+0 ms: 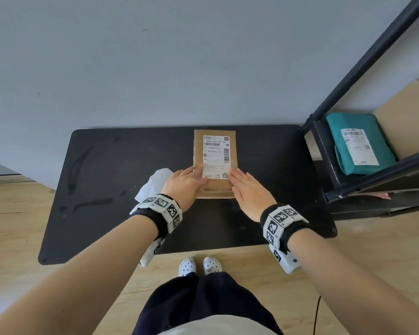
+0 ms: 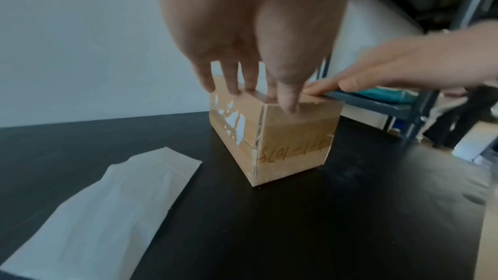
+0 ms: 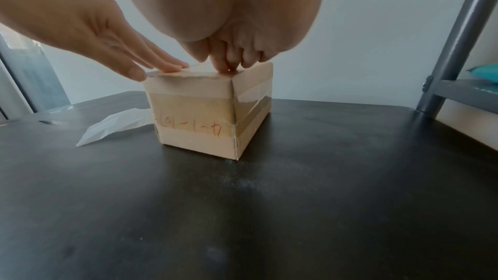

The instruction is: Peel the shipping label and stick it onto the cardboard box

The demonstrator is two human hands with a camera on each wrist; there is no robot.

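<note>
A taped brown cardboard box (image 1: 198, 151) (image 2: 293, 135) (image 3: 194, 118) stands on the black table (image 1: 111, 189). A white shipping label (image 1: 215, 157) with barcodes lies flat on the box's top. My left hand (image 1: 188, 183) (image 2: 250, 61) (image 3: 102, 39) has straight fingers that press the label's near left edge. My right hand (image 1: 248, 189) (image 3: 223, 35) (image 2: 404, 67) lies flat too, its fingertips on the label's near right corner. Both palms hover over the box's near end. The label's white backing paper (image 1: 153, 187) (image 2: 102, 210) (image 3: 113, 127) lies crumpled on the table, left of the box.
A dark metal shelf rack (image 1: 336, 153) (image 3: 458, 50) stands right of the table. It holds a teal parcel (image 1: 358, 141) with its own label and a big cardboard box (image 1: 406, 117). A pale wall (image 1: 179, 56) rises behind the table. Wooden floor (image 1: 10, 226) lies around it.
</note>
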